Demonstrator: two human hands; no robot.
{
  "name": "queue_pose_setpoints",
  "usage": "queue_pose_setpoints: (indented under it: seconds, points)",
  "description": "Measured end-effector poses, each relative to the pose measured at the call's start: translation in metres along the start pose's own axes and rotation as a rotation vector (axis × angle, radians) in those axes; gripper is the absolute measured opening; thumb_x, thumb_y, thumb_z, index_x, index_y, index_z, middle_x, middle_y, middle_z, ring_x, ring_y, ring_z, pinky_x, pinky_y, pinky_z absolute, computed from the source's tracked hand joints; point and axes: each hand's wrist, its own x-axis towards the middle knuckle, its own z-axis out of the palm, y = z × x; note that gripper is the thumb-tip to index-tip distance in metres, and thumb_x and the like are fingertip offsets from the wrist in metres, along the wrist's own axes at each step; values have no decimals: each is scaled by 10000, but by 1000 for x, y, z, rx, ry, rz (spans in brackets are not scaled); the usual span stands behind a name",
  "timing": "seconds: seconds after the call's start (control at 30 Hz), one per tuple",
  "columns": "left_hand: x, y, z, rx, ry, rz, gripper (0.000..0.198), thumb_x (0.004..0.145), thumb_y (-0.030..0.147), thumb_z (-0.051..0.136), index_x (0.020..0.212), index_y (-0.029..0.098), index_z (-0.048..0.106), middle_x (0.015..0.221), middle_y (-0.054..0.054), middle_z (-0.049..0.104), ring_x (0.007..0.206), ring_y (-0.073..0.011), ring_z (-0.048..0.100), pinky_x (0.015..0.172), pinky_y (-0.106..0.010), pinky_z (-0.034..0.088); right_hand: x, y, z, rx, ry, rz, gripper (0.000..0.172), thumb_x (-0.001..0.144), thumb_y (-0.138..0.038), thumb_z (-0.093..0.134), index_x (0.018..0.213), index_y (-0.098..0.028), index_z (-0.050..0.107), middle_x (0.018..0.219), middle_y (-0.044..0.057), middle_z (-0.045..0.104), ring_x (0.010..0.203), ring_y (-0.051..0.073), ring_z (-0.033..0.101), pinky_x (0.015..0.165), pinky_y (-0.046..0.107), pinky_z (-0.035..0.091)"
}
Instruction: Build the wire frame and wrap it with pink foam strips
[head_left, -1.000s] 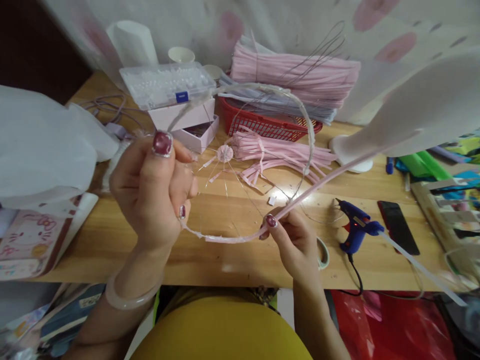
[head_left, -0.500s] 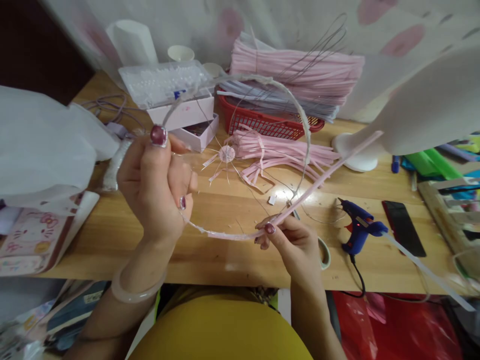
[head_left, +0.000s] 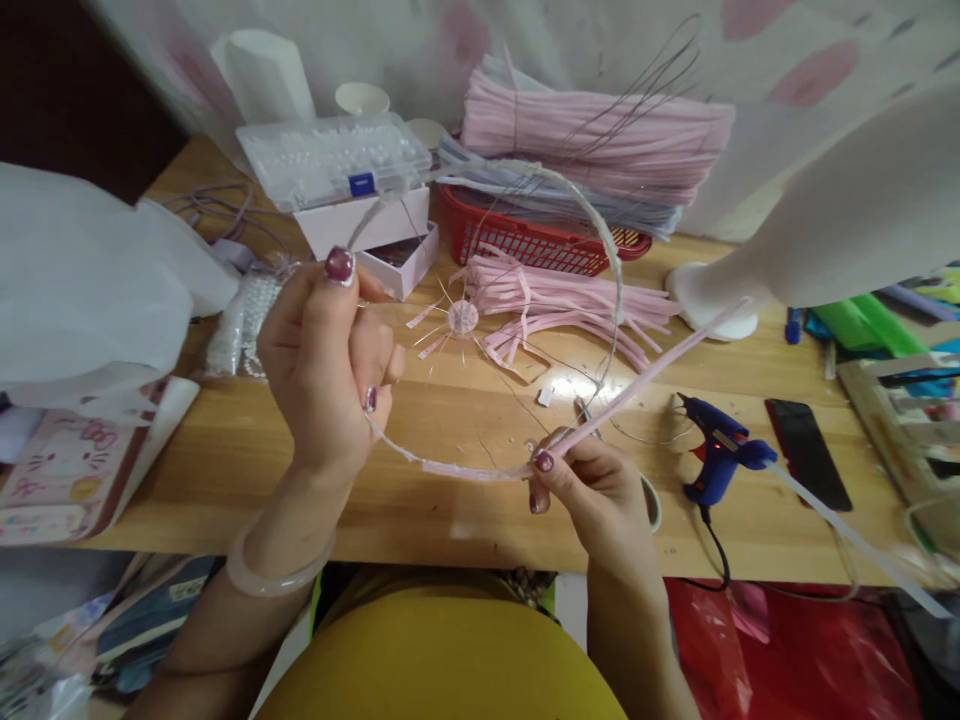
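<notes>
A wire hoop (head_left: 609, 240), partly wrapped in whitish strip, is held up above the table. My left hand (head_left: 330, 370) is closed around its left side. At the hoop's lower right, my right hand (head_left: 592, 490) pinches a pink ribbon strip (head_left: 652, 372) against the wire. One stretch of the strip lies along the hoop's bottom edge; its loose end sticks out to the upper right. Behind the hoop, on the table, lie a small round pink piece with thin wires (head_left: 463, 318) and a bundle of pink strips (head_left: 555, 300).
A blue glue gun (head_left: 716, 450) with its glue stick lies right of my right hand, beside a phone (head_left: 808, 455). At the back stand a red basket (head_left: 532, 250) and a clear bead box (head_left: 330, 155). A white stand (head_left: 709, 300) rises at the right.
My left hand and the hoop have shifted slightly right. My right hand has moved a little right, and the strip's free end has dropped slightly. Both hands keep their hold.
</notes>
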Motion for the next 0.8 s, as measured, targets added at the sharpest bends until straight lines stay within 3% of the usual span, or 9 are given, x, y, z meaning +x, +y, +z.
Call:
queue_pose_setpoints:
  seconds: [0.3,0.43,0.6,0.73,0.8]
  points:
    - [3,0,-2,-48,27,-92,412,977,138,407,613,176,595,269,103,250,255,-51,82,301,-173,184,1,3,-4,-250,81,-124,417,977,-345,584,592,-189,625,522,-31,636,506,59,590,538,154,468]
    - [3,0,-2,-53,3,-155,358,967,201,474,631,181,597,279,109,252,277,-50,77,318,-185,181,2,6,-8,-289,118,-181,286,964,-312,609,702,-201,633,579,-45,602,539,66,563,529,168,443]
    - [0,-7,2,-41,-65,-246,319,948,260,541,640,205,601,291,112,244,295,-55,85,336,-203,171,-6,17,-12,-196,262,-233,149,970,-278,604,851,-218,670,633,-34,591,546,90,556,507,205,447]
    - [-3,-24,18,-15,-194,-238,280,926,296,601,661,212,629,303,116,267,285,-53,132,340,-209,208,-17,22,-21,-25,410,-264,212,988,-272,569,805,-210,656,600,-26,564,437,85,487,399,225,355]
    - [-2,-36,29,63,-296,-177,274,940,343,607,707,210,662,332,100,338,298,-63,245,369,-212,272,-21,20,-29,65,456,-301,243,995,-273,549,774,-219,633,579,-30,538,391,83,437,360,232,308]
